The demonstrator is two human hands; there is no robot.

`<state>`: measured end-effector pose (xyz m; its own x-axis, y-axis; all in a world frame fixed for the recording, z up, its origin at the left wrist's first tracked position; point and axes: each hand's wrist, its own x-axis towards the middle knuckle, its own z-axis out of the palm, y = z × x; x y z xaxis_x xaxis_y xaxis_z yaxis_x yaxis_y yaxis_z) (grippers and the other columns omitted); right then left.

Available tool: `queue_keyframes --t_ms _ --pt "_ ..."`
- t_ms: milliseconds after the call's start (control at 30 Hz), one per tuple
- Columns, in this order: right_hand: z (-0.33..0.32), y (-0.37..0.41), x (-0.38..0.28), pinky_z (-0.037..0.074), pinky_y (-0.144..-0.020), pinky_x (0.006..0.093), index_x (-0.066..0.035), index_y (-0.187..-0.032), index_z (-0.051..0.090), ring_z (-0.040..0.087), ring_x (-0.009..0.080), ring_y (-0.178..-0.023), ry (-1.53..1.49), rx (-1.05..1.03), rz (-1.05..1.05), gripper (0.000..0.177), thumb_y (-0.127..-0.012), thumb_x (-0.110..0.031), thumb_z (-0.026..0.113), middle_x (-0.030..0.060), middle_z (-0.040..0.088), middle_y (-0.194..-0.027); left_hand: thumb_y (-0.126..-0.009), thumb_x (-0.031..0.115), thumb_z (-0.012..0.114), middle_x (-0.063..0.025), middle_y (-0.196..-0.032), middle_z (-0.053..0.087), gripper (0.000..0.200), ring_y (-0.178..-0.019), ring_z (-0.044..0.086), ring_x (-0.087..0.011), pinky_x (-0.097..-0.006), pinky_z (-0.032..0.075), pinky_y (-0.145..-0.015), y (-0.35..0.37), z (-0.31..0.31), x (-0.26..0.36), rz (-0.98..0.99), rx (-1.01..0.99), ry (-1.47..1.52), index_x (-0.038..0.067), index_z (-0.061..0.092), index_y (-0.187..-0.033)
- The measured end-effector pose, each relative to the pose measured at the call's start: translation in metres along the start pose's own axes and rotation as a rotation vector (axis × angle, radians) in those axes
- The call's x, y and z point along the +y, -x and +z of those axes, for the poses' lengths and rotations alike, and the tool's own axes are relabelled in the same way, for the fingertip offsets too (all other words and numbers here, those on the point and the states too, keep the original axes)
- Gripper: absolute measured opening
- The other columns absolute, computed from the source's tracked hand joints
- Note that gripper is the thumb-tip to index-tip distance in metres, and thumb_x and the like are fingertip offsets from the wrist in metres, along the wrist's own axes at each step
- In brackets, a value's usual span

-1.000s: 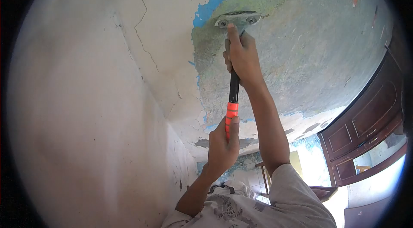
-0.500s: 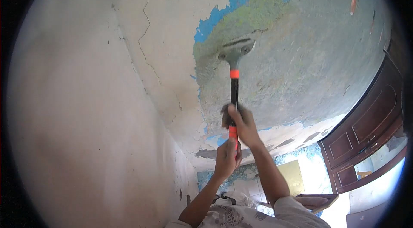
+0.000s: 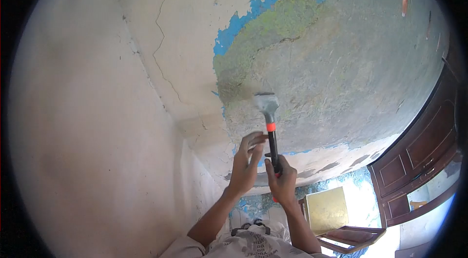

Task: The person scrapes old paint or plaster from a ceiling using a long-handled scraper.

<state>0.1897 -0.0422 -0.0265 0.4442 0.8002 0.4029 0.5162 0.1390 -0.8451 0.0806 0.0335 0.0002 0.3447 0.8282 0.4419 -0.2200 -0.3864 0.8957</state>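
Note:
A long-handled scraper (image 3: 273, 145) with a grey head, a black shaft and orange bands points up the wall in front of me. My right hand (image 3: 283, 178) is wrapped round the lower part of its handle. Beside the shaft, my left hand (image 3: 246, 163) is off the handle, its fingers curved and apart with the tips right at the black part. The scraper's head lies over the bare grey-green patch (image 3: 331, 77) of the wall, below a ragged edge of blue paint (image 3: 234, 28).
Cream paint (image 3: 195, 24) with a long thin crack borders the patch, and a pale wall (image 3: 92, 136) meets it at the left corner. Low on the right stand a wooden chair (image 3: 358, 238) with a yellowish panel (image 3: 326, 209), and a dark wooden cabinet (image 3: 414, 146).
The scraper has come down the wall, its head turning. My left hand has left the lower handle and moved up beside the shaft; my right hand now grips lower down.

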Motion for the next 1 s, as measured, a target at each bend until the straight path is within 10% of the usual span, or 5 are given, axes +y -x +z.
queue_keyframes --t_ms 233,467,1000 --pt "0.0 -0.006 -0.011 0.047 -0.056 0.0336 0.004 -0.116 0.062 0.061 0.0201 -0.056 -0.066 0.026 -0.157 0.026 -0.096 -0.012 0.068 0.0159 0.062 -0.07 -0.111 0.034 0.046 -0.0078 -0.091 0.061 0.04 -0.079 0.066 -0.0154 -0.0315 0.056 -0.074 -0.053 0.024 0.02 -0.046 -0.146 0.223 -0.001 0.048 -0.129" --pt "-0.003 0.005 -0.029 0.052 -0.063 0.0346 0.002 -0.156 0.03 0.066 0.0202 -0.064 -0.488 -0.281 0.06 0.066 -0.102 -0.017 0.061 0.0137 0.068 -0.084 -0.112 0.046 0.038 -0.0034 -0.08 0.055 0.052 -0.046 0.045 -0.0059 -0.0236 0.038 -0.037 -0.113 0.023 0.076 0.054 -0.04 0.283 -0.001 0.048 -0.13" --pt "0.009 0.005 -0.055 0.036 -0.048 0.0201 0.003 -0.163 0.011 0.04 0.0024 -0.054 -0.462 -0.09 -0.156 0.066 -0.109 -0.022 0.038 -0.0021 0.048 -0.072 -0.111 0.044 0.039 0.0049 -0.066 0.032 0.045 -0.044 0.028 -0.0043 -0.023 0.025 -0.037 -0.126 0.033 0.081 -0.063 -0.105 0.405 0.001 0.05 -0.121"
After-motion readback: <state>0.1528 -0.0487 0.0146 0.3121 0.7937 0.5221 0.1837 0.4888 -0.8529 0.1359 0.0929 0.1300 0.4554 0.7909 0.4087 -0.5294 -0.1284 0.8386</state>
